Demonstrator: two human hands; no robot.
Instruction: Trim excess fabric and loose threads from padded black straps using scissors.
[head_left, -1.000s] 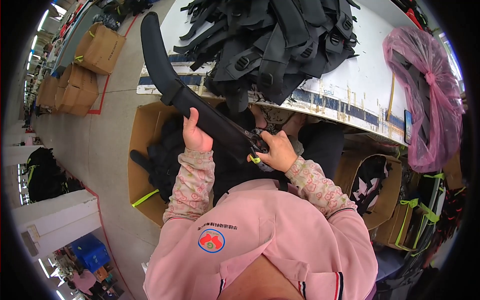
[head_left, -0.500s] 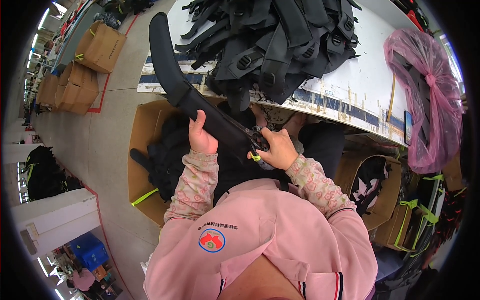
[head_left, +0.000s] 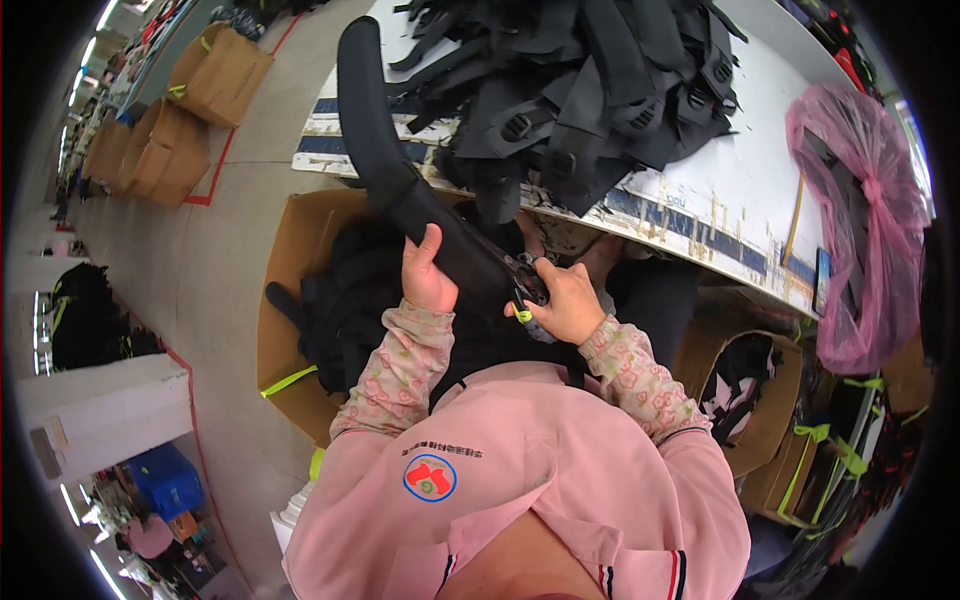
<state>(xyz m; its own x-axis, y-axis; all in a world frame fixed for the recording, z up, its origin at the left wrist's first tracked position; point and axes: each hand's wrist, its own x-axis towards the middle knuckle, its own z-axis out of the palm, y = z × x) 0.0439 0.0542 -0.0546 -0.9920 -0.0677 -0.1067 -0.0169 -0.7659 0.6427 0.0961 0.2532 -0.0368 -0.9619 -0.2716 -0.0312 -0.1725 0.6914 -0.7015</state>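
A long black padded strap [head_left: 375,110] is held in front of the body by the left hand [head_left: 430,275]: the thumb is seen raised along it, while the fingers are hidden behind. Its far end is seen against the table edge, and its near end is at the right hand [head_left: 570,303], which is closed around a small dark object [head_left: 535,288] with a yellow-green tie [head_left: 522,313]; its kind cannot be told.

The white table [head_left: 745,190] is marked along its front by dark blue bands and worn tape. On it a heap of black straps [head_left: 575,110] with buckles is piled, and farther right a pink plastic bag [head_left: 865,230] is placed, with a phone [head_left: 822,280] near it. Below, an open carton [head_left: 300,235] is filled with black pieces. On the left, the grey floor [head_left: 245,260] is crossed by red lines, and brown cartons [head_left: 215,75] are grouped there.
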